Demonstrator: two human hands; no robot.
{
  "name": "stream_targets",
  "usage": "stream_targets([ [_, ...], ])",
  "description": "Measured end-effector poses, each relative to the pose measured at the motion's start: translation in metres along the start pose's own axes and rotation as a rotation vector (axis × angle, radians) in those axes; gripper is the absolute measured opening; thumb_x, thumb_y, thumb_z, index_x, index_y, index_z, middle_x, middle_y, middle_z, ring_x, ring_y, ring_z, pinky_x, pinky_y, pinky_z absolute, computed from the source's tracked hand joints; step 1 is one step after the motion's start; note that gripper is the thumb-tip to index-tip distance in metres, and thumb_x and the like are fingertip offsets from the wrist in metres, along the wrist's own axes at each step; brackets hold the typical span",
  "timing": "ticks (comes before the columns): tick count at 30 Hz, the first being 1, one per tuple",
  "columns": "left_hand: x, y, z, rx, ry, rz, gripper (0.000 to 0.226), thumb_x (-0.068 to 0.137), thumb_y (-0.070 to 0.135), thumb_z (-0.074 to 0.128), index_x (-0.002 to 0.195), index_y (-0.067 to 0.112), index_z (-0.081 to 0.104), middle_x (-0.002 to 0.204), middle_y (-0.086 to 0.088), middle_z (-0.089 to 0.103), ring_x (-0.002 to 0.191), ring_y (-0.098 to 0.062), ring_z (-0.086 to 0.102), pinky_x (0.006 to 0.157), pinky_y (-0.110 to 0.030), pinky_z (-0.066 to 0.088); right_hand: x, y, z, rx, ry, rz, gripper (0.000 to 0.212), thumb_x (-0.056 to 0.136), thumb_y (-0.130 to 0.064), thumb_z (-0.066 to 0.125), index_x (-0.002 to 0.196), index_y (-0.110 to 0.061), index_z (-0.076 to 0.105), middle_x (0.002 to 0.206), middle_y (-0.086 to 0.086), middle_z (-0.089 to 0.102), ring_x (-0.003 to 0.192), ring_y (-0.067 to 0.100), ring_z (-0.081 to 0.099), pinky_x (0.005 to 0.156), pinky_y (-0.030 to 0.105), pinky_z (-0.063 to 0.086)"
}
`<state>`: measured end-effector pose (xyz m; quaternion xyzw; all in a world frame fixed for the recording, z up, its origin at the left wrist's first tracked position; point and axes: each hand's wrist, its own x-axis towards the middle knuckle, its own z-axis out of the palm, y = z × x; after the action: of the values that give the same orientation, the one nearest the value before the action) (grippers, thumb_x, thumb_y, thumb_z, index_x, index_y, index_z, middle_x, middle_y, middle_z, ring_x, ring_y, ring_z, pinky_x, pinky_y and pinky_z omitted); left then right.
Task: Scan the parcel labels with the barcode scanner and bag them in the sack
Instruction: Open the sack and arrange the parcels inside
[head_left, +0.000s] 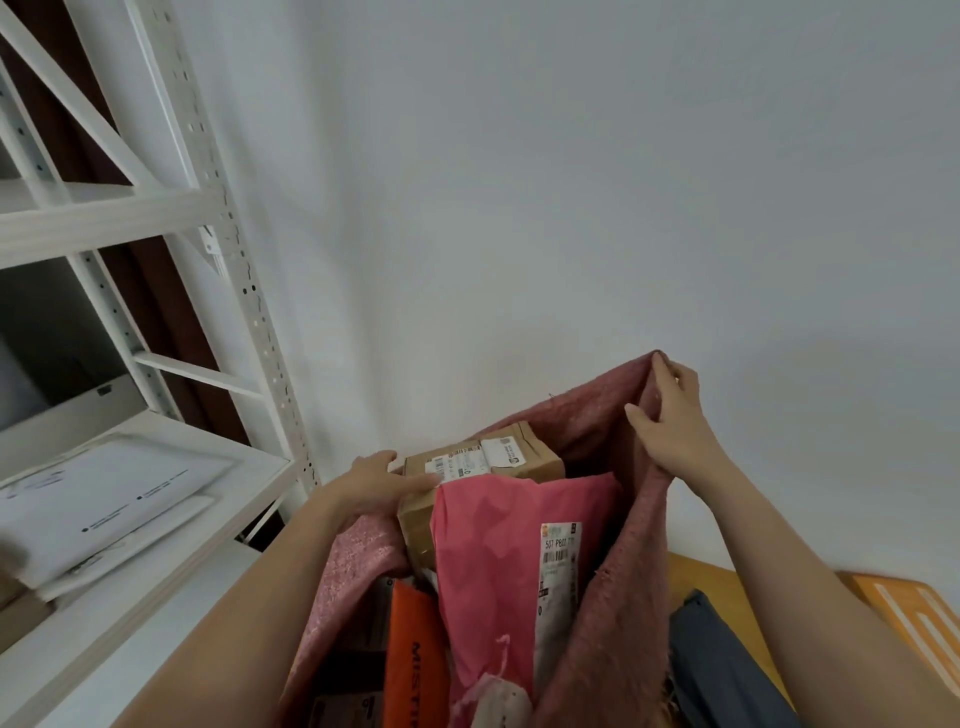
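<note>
White wall behind | bagging step: cardboard parcel (480, 470) is being pressed into pink sack (618, 571) by left hand (382, 486), fingers straight | sack rim is being pinched by right hand (672, 421) | next, judged: parcel needs lowering deeper.

A pink woven sack (613, 597) stands open at the lower middle of the view, its rim pulled up to a peak at the far right corner and sagging on the near left side. A brown cardboard box (483, 467) sits tilted at the sack's mouth, its top face carrying white shipping labels with barcodes. Just in front of it and overlapping it lies a pink poly mailer (493, 561), wrinkled, with a long white barcode label down its right side. Lower left inside the sack an orange parcel (413, 660) with dark lettering stands on edge beside the mailer.
</note>
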<state>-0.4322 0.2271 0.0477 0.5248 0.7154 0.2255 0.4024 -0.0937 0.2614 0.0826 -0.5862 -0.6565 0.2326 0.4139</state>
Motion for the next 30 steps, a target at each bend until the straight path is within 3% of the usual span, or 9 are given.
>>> stream_targets([
  [4,-0.005,0.000,0.007,-0.231,-0.168,0.018,0.054,0.086,0.045,0.067,0.121,0.005,0.058,0.074,0.008,0.074,0.058,-0.003,0.068,0.051,-0.016,0.050,-0.003,-0.003,-0.005,0.022,-0.051,0.006,0.071,0.098,-0.017,0.054,0.157,-0.017,0.014,0.152,-0.008,0.017,0.134,0.014,0.037,0.114,0.033,0.030],
  [6,-0.006,0.000,0.009,-0.313,-0.127,0.028,0.043,0.091,0.041,0.064,0.117,0.008,0.059,0.078,0.003,0.069,0.051,-0.002,0.061,0.048,-0.017,0.047,-0.004,-0.004,-0.006,0.003,-0.067,-0.009,0.070,0.097,-0.012,0.054,0.156,-0.017,0.017,0.152,-0.006,0.020,0.135,0.013,0.035,0.115,0.032,0.029],
  [11,-0.007,0.005,0.011,-0.305,-0.145,0.070,0.023,0.095,0.022,0.062,0.117,0.016,0.062,0.114,-0.006,0.069,0.083,-0.012,0.071,0.069,-0.025,0.055,-0.005,-0.003,-0.009,-0.071,-0.010,-0.053,0.056,0.082,0.017,0.040,0.129,-0.007,0.058,0.136,0.008,0.046,0.122,0.018,0.047,0.095,0.009,0.032],
  [13,-0.007,0.006,0.014,-0.277,-0.175,0.078,0.026,0.095,0.009,0.058,0.121,0.012,0.060,0.119,-0.006,0.067,0.089,-0.013,0.071,0.074,-0.025,0.057,-0.003,-0.002,-0.010,-0.120,-0.044,-0.021,0.052,0.079,0.018,0.039,0.116,-0.005,0.068,0.127,0.010,0.057,0.113,0.019,0.053,0.090,0.017,0.037],
  [16,-0.006,0.004,0.017,-0.051,-0.141,0.086,0.047,0.089,0.010,0.065,0.134,0.010,0.048,0.128,-0.003,0.059,0.108,-0.016,0.060,0.086,-0.025,0.051,-0.003,-0.002,-0.012,-0.132,-0.017,-0.025,0.056,0.081,0.019,0.036,0.126,-0.002,0.062,0.134,0.011,0.056,0.125,0.025,0.050,0.100,0.024,0.037],
  [20,0.003,-0.011,0.017,0.484,-0.260,0.031,0.111,0.062,0.042,0.085,0.152,0.021,0.024,0.149,0.003,0.040,0.133,-0.021,0.042,0.109,-0.033,0.036,-0.008,-0.002,-0.014,-0.061,0.062,-0.040,0.067,0.080,0.020,0.033,0.142,-0.002,0.043,0.148,0.006,0.037,0.137,0.018,0.037,0.114,0.024,0.025],
  [23,0.011,-0.029,0.024,0.542,-0.244,0.010,0.123,0.053,0.049,0.083,0.154,0.028,0.016,0.154,0.005,0.032,0.139,-0.022,0.035,0.111,-0.039,0.037,-0.011,0.001,-0.014,-0.046,0.061,-0.035,0.068,0.081,0.020,0.033,0.144,-0.002,0.040,0.150,0.005,0.034,0.138,0.018,0.034,0.116,0.025,0.024],
  [26,0.022,-0.044,0.033,0.500,-0.184,0.115,0.113,0.070,0.041,0.077,0.156,0.032,0.005,0.157,0.008,0.021,0.148,-0.022,0.015,0.117,-0.042,0.028,-0.010,0.001,-0.014,-0.060,0.047,-0.046,0.068,0.081,0.019,0.034,0.145,-0.003,0.041,0.150,0.004,0.035,0.138,0.016,0.034,0.116,0.025,0.024],
  [30,0.039,-0.051,0.050,0.311,-0.030,0.007,0.056,0.094,0.012,0.061,0.144,0.001,0.038,0.143,-0.016,0.046,0.133,-0.032,0.043,0.108,-0.042,0.041,-0.008,0.004,-0.014,-0.051,0.054,-0.049,0.069,0.080,0.020,0.033,0.146,-0.003,0.040,0.151,0.002,0.034,0.139,0.015,0.033,0.116,0.026,0.024],
])
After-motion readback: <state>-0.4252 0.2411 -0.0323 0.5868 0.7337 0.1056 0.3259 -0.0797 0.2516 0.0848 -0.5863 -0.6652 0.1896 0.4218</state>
